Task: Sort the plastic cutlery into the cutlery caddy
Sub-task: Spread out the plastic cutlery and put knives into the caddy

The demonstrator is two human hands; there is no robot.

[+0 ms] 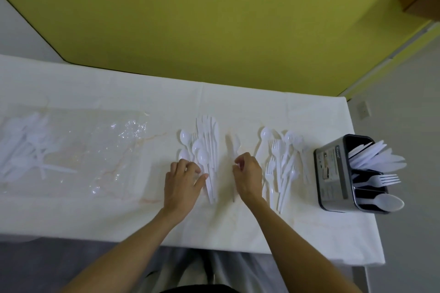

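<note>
Two bare forearms are seen reaching over the near edge of the tabletop [119,216], which is covered in white. The left hand [183,183] is laid on the near end of a heap of white spoons, forks and knives [206,150] at mid-table, with fingers curled over the spoon bowls and the thumb against a handle; whether anything is actually grasped cannot be told. The right hand [247,176] is placed just to the right, fingers curled, directly over a single thin piece [233,147] that lies alone between the two hands; a pinch on it cannot be confirmed. A second heap, mostly forks and spoons [283,164], is found just beyond the right hand, towards the right edge. The cutlery caddy [333,173] is stood at the right edge, well apart from both hands, with knives [376,157] in its far compartment, forks [385,179] in the middle one and a spoon [388,202] in the nearest. Near the left edge, a clear plastic bag [100,150] is spread flat, with further white cutlery [21,150] at its left end.
</note>
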